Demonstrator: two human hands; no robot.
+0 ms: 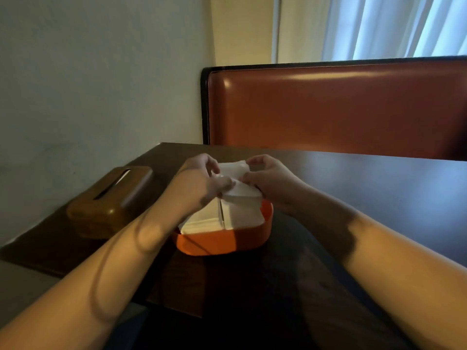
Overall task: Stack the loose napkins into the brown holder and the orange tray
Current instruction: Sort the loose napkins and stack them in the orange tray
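An orange tray (pixel 219 242) sits mid-table, holding two side-by-side stacks of white napkins (pixel 209 219). Over its far end both hands hold a bundle of white napkins (pixel 237 178). My left hand (pixel 202 180) pinches the bundle's left edge with curled fingers. My right hand (pixel 270 180) grips its right edge, thumb toward me. The brown holder (pixel 113 198) stands left of the tray with its slotted lid on; a white sliver shows in the slot.
The dark wooden table (pixel 366 198) reaches back to a wall on the left. An orange-brown padded bench back (pixel 328 107) rises behind the far edge. Window blinds hang at the upper right.
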